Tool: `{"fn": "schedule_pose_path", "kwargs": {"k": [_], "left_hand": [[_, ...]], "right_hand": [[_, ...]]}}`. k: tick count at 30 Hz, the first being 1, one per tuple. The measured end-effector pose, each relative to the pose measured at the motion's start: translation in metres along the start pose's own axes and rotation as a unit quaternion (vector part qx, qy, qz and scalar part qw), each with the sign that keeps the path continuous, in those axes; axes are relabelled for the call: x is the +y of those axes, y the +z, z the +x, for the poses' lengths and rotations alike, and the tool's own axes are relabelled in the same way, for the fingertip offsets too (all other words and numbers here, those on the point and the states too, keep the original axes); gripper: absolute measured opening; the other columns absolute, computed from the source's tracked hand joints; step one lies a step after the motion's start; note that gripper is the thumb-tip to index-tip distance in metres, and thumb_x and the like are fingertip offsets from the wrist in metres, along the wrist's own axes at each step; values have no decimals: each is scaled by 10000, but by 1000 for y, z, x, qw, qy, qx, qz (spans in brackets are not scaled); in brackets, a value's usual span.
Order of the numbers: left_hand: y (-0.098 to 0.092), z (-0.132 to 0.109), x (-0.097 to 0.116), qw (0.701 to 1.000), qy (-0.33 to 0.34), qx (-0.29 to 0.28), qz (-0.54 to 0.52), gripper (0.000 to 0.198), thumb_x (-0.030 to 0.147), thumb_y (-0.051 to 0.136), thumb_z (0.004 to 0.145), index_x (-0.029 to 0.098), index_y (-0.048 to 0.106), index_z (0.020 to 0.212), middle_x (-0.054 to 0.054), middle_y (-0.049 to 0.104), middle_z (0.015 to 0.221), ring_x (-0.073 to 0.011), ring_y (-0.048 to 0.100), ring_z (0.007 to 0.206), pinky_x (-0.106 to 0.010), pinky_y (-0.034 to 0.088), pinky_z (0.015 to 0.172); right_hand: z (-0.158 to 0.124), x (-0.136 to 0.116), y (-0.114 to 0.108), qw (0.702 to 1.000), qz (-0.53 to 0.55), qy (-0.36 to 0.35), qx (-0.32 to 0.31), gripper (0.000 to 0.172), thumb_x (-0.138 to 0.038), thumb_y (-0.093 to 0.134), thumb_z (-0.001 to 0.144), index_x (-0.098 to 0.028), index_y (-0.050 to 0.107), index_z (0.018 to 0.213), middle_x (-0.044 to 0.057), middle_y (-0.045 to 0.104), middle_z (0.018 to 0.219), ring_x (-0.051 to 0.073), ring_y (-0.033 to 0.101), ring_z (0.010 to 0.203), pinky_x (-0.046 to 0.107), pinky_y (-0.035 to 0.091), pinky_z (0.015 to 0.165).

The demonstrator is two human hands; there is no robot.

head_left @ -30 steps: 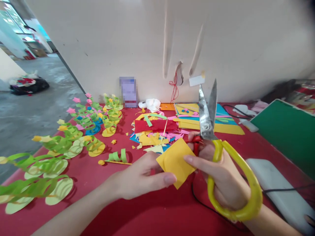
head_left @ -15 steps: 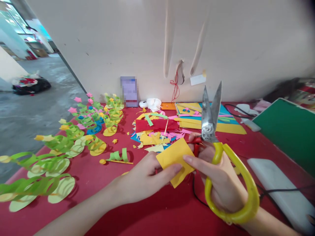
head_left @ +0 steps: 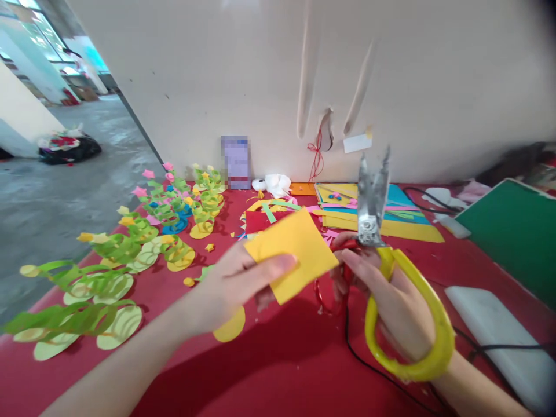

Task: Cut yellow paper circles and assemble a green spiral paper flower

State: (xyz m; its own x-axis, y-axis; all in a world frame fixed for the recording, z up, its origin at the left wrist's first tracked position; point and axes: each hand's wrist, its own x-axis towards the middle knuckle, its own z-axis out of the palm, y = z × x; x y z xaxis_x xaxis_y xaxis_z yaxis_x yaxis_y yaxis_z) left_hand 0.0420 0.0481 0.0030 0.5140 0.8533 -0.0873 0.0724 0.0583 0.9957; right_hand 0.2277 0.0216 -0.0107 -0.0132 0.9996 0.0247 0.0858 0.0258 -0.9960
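My left hand (head_left: 226,289) pinches a square of yellow paper (head_left: 304,249) between thumb and fingers, tilted above the red tabletop. The paper's right corner lies close to the fingertips of my right hand (head_left: 399,307); I cannot tell whether they touch. Yellow-handled scissors (head_left: 368,225) are in my right hand, blades pointing up and slightly apart, blurred. A red loop-handled tool (head_left: 346,272) also sits among the right fingers, its working end hidden. Below my left hand lies a round yellow paper piece (head_left: 230,325).
Green paper spirals (head_left: 91,246) on round bases, topped with stars, line the left. Coloured paper sheets (head_left: 391,231) and scraps lie at the back. A phone (head_left: 236,162) leans on the wall. A green board (head_left: 512,226) and a white power bank-like block (head_left: 490,324) are right.
My left hand has lifted the yellow paper up and leftward, away from the right thumb, uncovering the round yellow piece. The right hand keeps the scissors. The view has shifted slightly.
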Motion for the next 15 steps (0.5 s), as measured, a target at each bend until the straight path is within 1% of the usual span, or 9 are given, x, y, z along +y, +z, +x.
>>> {"fn": "schedule_pose_path", "kwargs": {"k": [1, 2, 4, 6, 7, 9, 11, 13, 15], "left_hand": [[-5, -1, 4, 999, 30, 18, -32, 280, 353, 510, 796, 162, 525, 592, 50, 468, 486, -50, 405, 407, -157, 319, 380], [-10, -2, 7, 996, 52, 38, -57, 274, 349, 520, 788, 167, 523, 583, 51, 470, 473, -51, 404, 381, -167, 321, 371], [-18, -4, 14, 990, 88, 72, -78, 270, 332, 533, 776, 173, 522, 559, 48, 455, 449, -59, 402, 354, -186, 328, 360], [-21, -4, 18, 988, 108, 81, -73, 293, 317, 523, 779, 171, 513, 524, 44, 423, 430, -67, 404, 349, -202, 333, 358], [-22, -4, 19, 988, 113, 77, -68, 309, 315, 514, 784, 170, 505, 511, 42, 407, 423, -70, 404, 350, -205, 330, 357], [-22, -4, 19, 989, 112, 69, -63, 319, 318, 507, 788, 167, 500, 507, 42, 403, 423, -69, 406, 353, -206, 331, 359], [-20, -4, 18, 991, 102, 66, -63, 310, 333, 514, 786, 166, 504, 526, 43, 431, 437, -65, 414, 360, -202, 332, 364], [-18, -5, 15, 992, 86, 61, -65, 308, 358, 523, 784, 162, 516, 548, 43, 456, 446, -58, 417, 363, -194, 323, 366], [-16, -5, 13, 995, 64, 41, -71, 320, 364, 521, 788, 152, 524, 549, 41, 452, 437, -54, 417, 373, -182, 315, 368]], "right_hand": [[1, 1, -2, 997, -69, -7, -27, 133, -346, 430, 842, -230, 475, 887, -50, 496, 590, 103, 481, 482, 221, 427, 477], [2, 2, -4, 985, -161, -13, -64, 138, -342, 434, 836, -226, 472, 899, -39, 520, 618, 112, 501, 500, 225, 423, 476], [-2, 9, -8, 927, -341, -25, -152, 137, -311, 446, 822, -215, 484, 912, -3, 579, 687, 148, 551, 548, 254, 436, 494], [-10, 22, -9, 866, -450, -38, -215, 132, -229, 446, 800, -193, 519, 904, 40, 623, 732, 204, 593, 614, 311, 464, 550], [-15, 30, -9, 850, -470, -44, -233, 160, -176, 445, 777, -179, 541, 906, 63, 638, 760, 234, 607, 661, 347, 474, 593], [-25, 47, -6, 828, -491, -64, -262, 311, -109, 481, 705, -144, 563, 1002, 120, 654, 917, 300, 611, 807, 425, 470, 711], [-32, 60, -1, 801, -518, -105, -279, 444, -103, 519, 672, -111, 539, 1116, 165, 606, 1091, 339, 564, 965, 451, 439, 813], [-35, 64, 6, 765, -564, -137, -279, 507, -131, 579, 649, -83, 532, 1152, 191, 584, 1128, 361, 546, 996, 447, 455, 804], [-34, 57, 14, 742, -601, -136, -265, 577, -164, 660, 593, -77, 541, 1151, 198, 623, 1047, 384, 576, 913, 460, 490, 711]]}}
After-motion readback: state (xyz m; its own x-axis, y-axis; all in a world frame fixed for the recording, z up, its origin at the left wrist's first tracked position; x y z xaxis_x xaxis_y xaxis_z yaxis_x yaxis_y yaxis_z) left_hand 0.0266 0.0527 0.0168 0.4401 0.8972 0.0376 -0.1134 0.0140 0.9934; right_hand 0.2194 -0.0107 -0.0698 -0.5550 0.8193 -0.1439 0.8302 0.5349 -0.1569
